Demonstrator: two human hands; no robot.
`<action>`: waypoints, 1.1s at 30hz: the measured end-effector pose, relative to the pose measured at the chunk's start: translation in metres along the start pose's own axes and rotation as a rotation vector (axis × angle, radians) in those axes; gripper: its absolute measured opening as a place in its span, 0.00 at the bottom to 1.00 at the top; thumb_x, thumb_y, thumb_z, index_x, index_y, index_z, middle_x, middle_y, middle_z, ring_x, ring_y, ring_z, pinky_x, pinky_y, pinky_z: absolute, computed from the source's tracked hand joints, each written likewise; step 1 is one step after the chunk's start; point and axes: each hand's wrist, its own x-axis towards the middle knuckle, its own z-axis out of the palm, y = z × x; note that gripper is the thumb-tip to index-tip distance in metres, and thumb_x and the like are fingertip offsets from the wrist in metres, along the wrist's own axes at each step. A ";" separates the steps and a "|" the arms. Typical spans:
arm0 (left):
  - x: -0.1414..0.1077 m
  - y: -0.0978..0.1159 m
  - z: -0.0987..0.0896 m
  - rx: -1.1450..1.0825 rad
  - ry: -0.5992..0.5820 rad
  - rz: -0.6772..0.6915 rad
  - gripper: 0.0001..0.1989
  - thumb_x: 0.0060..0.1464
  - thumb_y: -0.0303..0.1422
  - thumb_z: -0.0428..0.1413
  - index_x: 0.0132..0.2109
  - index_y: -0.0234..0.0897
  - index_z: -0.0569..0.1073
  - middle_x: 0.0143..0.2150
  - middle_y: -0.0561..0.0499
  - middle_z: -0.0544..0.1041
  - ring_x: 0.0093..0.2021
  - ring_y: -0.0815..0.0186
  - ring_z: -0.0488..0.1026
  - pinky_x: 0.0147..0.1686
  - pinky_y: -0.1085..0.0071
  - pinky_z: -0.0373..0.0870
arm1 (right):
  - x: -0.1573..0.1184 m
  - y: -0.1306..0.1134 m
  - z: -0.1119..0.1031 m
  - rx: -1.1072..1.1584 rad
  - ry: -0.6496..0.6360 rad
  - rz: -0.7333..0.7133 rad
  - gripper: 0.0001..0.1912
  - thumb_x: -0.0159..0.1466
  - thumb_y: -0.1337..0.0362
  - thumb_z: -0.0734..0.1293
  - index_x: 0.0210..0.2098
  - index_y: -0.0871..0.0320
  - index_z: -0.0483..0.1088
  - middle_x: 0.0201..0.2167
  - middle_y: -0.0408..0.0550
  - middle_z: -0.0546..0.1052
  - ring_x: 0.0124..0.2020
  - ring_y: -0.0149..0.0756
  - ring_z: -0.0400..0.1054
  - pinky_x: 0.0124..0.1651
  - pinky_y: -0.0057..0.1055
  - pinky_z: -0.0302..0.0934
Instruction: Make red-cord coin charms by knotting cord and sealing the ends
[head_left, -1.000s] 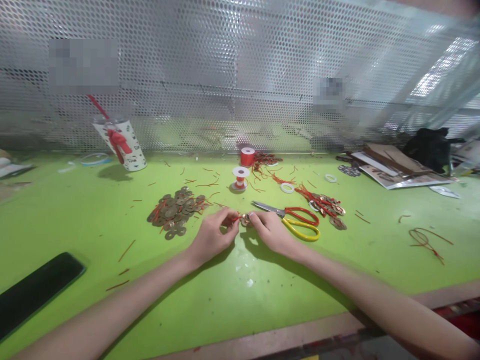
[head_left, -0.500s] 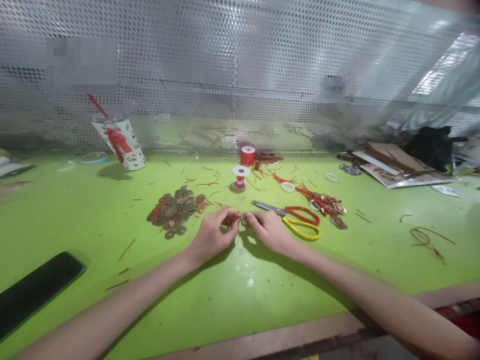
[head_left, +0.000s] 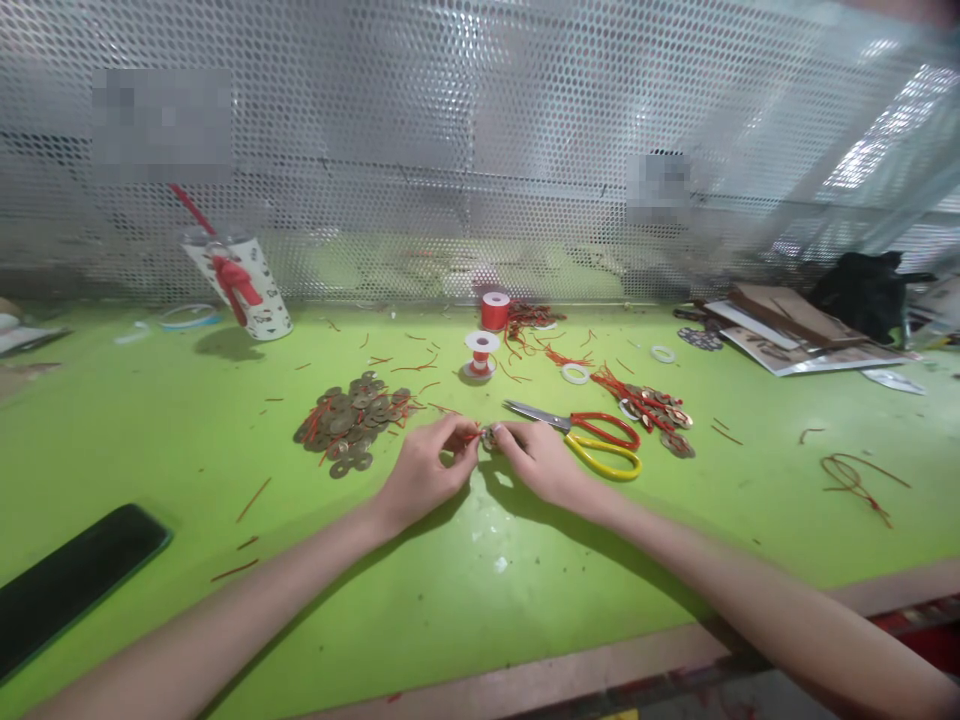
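Observation:
Near the middle of the green table, my left hand pinches a red cord between thumb and finger. Right beside it, my right hand is closed on a coin, its thumb on top. The two hands' fingertips nearly meet at the coin. Scissors with one red and one yellow handle lie just behind and right of my right hand. A pile of coins with red cords is left of my left hand. Corded coins lie beyond the scissors.
Two spools, one full of red cord and one nearly bare, stand behind the hands. A cup with a straw is at back left, a dark phone-like slab at front left. Cardboard and papers lie at back right.

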 end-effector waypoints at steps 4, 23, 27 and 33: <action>0.000 0.001 0.000 -0.012 -0.005 -0.004 0.03 0.60 0.25 0.57 0.40 0.37 0.72 0.32 0.52 0.79 0.30 0.69 0.78 0.32 0.74 0.75 | 0.000 -0.001 0.000 -0.006 0.005 0.003 0.25 0.74 0.54 0.54 0.25 0.58 0.66 0.20 0.42 0.66 0.22 0.31 0.55 0.29 0.30 0.44; 0.000 0.011 -0.005 -0.182 0.040 -0.016 0.03 0.59 0.25 0.58 0.40 0.35 0.75 0.33 0.51 0.80 0.29 0.70 0.78 0.32 0.75 0.80 | -0.005 0.004 -0.002 0.403 0.306 0.017 0.22 0.70 0.50 0.63 0.25 0.56 0.60 0.23 0.40 0.64 0.26 0.32 0.58 0.31 0.30 0.54; 0.001 0.013 -0.007 -0.200 0.050 -0.035 0.03 0.59 0.25 0.59 0.39 0.35 0.75 0.32 0.52 0.80 0.29 0.71 0.78 0.32 0.76 0.80 | -0.007 -0.001 0.000 0.381 0.245 -0.052 0.14 0.72 0.56 0.61 0.35 0.57 0.70 0.30 0.45 0.75 0.30 0.34 0.67 0.36 0.30 0.60; 0.002 0.012 -0.006 -0.196 0.053 -0.035 0.03 0.58 0.24 0.59 0.39 0.36 0.74 0.32 0.52 0.79 0.29 0.71 0.78 0.32 0.77 0.80 | -0.008 -0.006 0.003 0.418 0.201 0.057 0.12 0.68 0.55 0.66 0.39 0.57 0.74 0.28 0.45 0.76 0.27 0.34 0.69 0.33 0.31 0.62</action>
